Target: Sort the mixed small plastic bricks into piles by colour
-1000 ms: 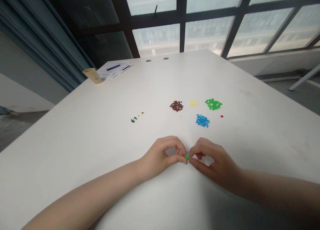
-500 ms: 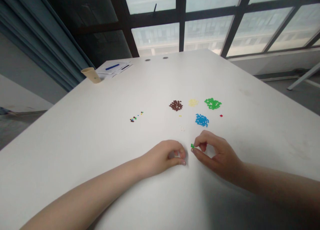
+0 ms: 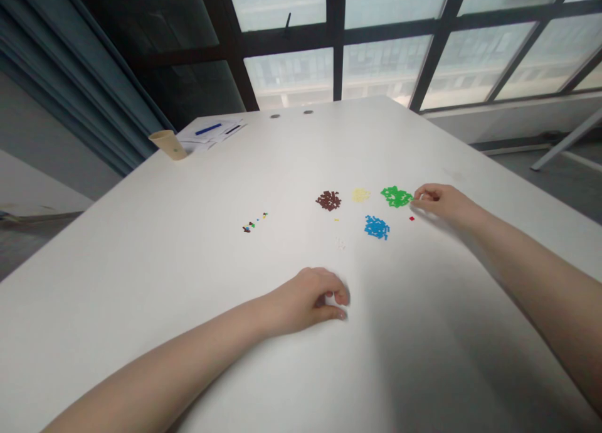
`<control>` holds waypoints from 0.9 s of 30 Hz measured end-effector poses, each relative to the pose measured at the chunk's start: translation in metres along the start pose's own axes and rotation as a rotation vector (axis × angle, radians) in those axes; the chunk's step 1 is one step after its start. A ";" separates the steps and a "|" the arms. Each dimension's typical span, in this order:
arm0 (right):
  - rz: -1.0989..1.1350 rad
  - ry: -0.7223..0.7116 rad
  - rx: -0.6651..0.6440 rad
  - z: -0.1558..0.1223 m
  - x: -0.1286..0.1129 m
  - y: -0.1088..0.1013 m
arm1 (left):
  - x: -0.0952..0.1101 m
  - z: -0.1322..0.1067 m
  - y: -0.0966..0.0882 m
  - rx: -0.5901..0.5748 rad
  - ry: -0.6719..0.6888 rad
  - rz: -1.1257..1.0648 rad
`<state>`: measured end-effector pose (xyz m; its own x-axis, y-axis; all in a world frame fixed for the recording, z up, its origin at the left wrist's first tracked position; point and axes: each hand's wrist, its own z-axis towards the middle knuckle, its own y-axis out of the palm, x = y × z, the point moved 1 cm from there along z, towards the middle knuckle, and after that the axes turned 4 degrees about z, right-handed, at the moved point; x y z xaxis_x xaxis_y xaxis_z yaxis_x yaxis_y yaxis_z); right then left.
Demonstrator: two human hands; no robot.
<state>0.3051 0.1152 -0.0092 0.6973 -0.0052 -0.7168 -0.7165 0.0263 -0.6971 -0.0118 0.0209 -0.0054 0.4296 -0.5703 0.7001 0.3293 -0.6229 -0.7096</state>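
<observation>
White table (image 3: 141, 245), window (image 3: 380, 63) behind, right hand (image 3: 439, 202) at green pieces (image 3: 396, 196) (tiny)

A loose, irregular pile of tiny green plastic pieces (image 3: 396, 197) lies flat on the white table (image 3: 155, 245), scattered in a single layer with bare gaps showing between them. The right hand (image 3: 439, 202) reaches in from the right, its fingertips (image 3: 416, 202) pinched together at the pile's right edge. Whether they hold a piece is too small to tell. One tiny red piece (image 3: 411, 218) sits just below those fingertips, apart from the pile. The left hand (image 3: 310, 301) rests on the table, loosely curled, well apart from the green pieces.
</observation>
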 end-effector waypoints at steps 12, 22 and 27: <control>-0.142 0.076 -0.018 0.004 0.024 0.008 | -0.001 0.000 0.001 0.029 0.000 0.012; -0.267 0.088 0.113 0.000 0.015 0.011 | 0.001 0.001 -0.003 0.059 -0.126 -0.035; -0.302 -0.039 0.204 -0.018 -0.022 0.016 | -0.043 -0.005 -0.043 0.529 -0.399 0.362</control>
<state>0.2779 0.0975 -0.0047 0.8800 -0.0053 -0.4749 -0.4613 0.2278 -0.8575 -0.0489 0.0691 -0.0046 0.8265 -0.3904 0.4056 0.4267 -0.0358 -0.9037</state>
